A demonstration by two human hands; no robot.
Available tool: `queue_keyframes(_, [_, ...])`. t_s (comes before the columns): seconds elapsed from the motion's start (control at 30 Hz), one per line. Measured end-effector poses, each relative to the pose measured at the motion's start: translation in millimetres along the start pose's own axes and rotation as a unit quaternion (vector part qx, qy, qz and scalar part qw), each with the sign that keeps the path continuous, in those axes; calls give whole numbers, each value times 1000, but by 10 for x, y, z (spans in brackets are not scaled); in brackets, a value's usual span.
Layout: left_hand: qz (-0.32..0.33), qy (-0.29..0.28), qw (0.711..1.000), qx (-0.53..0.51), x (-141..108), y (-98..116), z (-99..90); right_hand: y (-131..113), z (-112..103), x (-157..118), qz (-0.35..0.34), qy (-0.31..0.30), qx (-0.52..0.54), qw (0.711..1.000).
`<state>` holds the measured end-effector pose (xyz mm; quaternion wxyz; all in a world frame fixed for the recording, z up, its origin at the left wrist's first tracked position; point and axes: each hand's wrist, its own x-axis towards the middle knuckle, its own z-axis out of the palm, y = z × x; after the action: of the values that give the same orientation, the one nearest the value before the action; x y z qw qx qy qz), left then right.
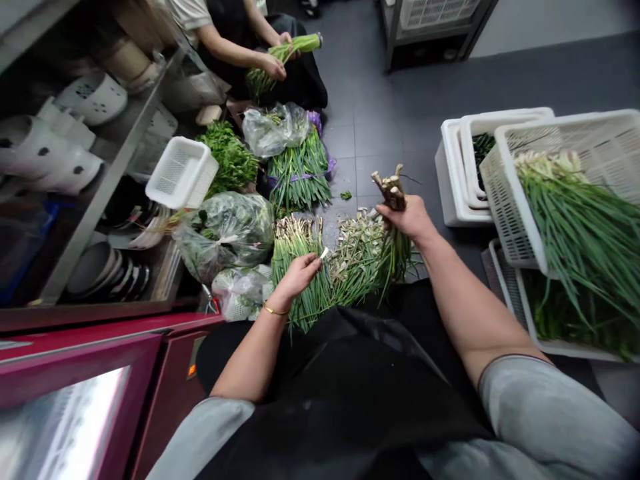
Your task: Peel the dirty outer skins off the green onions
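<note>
My right hand (407,217) is wrapped round a bunch of spring onions (391,190), the brown dirty root ends pointing up and the green leaves hanging below the fist. Fingers pinched, my left hand (301,273) has a single spring onion (325,253) whose white end sticks out; most of that stalk is hidden. Beneath the left hand lies a pile of spring onions (295,243) with the roots facing away from me. Between my hands is a heap of pale peelings and trimmings (357,243) mixed with green leaves.
White baskets (530,233) with long spring onions (570,193) stand to the right. Plastic bags of greens (230,230) and tied greens (300,173) lie ahead left, by a shelf (107,187). A co-worker's hands (277,63) hold green stalks (300,45) at the top.
</note>
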<state>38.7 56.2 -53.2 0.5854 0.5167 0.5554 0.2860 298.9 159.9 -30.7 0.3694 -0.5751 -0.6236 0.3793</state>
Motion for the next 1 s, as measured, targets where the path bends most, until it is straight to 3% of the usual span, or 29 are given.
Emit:
queue_keyframes(0.1, [-3,8,992,-126,-15,19,-10,51,52,62,37,-80,37,995])
queue_keyframes(0.2, [5,36,974,-224,68,113,2,25,152,46,52,-109,56,991])
queue_keyframes(0.3, [6,106,970,-217,214,221,63,-31,201,-15,114,-150,160,969])
queue_keyframes(0.4, [62,143,972,-176,397,347,237,-80,270,-90,142,-188,279,931])
queue_keyframes(0.5, [131,138,969,-156,600,466,423,-107,386,-155,119,-206,322,916])
queue_keyframes(0.57, [142,118,969,-162,715,504,456,-108,445,-181,107,-208,332,914])
queue_keyframes(0.73, [68,71,979,-181,804,451,229,-37,447,-175,121,-237,326,907])
queue_keyframes(0.83, [53,68,983,-164,802,431,141,8,486,-165,110,-218,247,938])
queue_keyframes(0.93, [103,94,982,-128,845,437,135,7,567,-156,76,-125,94,985])
queue_keyframes(1.0, [136,148,976,-84,881,426,102,-10,580,-134,45,-56,58,996])
